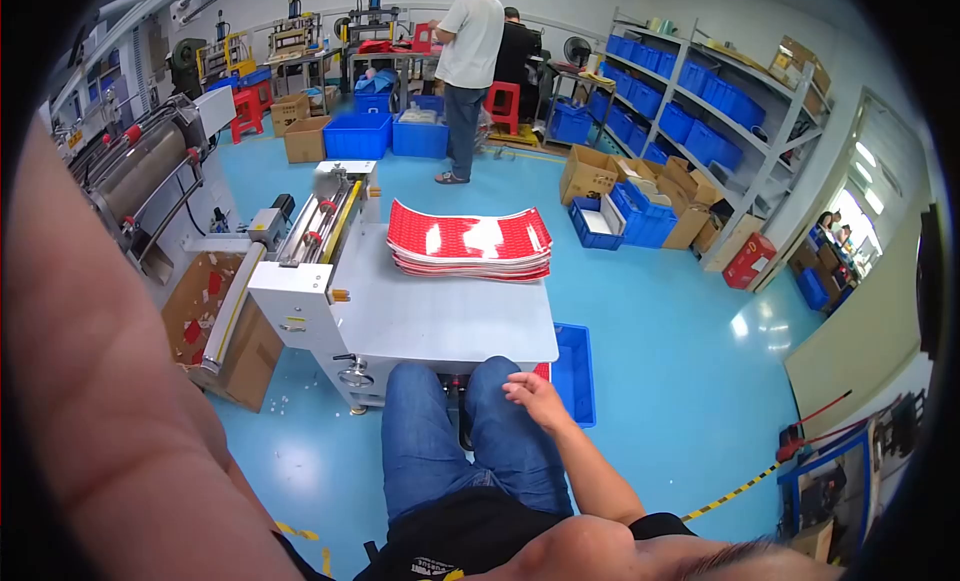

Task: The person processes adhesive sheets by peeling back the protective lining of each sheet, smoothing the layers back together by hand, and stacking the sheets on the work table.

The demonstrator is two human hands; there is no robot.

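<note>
Very close to the camera, my left hand [120,381] fills the left side of the view; its fingertips are out of sight and nothing held shows. Over my right knee, my right hand [537,398] hovers near the table's front edge, fingers loosely curled and slightly apart, holding nothing. A stack of glossy red sheets with white edges [470,243] lies on the white machine table [450,321] in front of my knees, touched by neither hand.
A roller unit [325,221] borders the table's left side. Beside its right front corner stands a blue bin [573,371]. Cardboard boxes [588,174] and shelves with blue bins [705,101] are at right. A person [470,51] stands at the back.
</note>
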